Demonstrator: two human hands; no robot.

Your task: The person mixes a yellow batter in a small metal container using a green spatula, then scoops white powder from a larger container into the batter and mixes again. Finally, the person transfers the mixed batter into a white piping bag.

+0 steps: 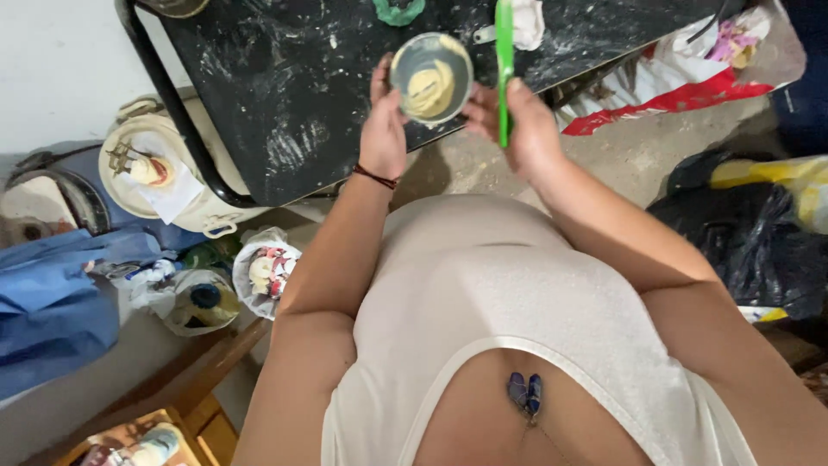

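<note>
My left hand (382, 129) holds a small round bowl (431, 78) by its left side. The bowl has a pale yellow paste in it and hangs over the near edge of a black, dusty table (285, 86). My right hand (522, 129) grips a green flat stick (504, 60) that stands upright just to the right of the bowl. A thin dark band circles my left wrist.
A green lump (398, 12) and a white object (524, 24) lie at the far side of the table. A white lidded bucket (164, 173) and small bags stand on the floor to the left. Black and yellow bags (759, 216) are at the right, a red and white bag (690, 86) beyond.
</note>
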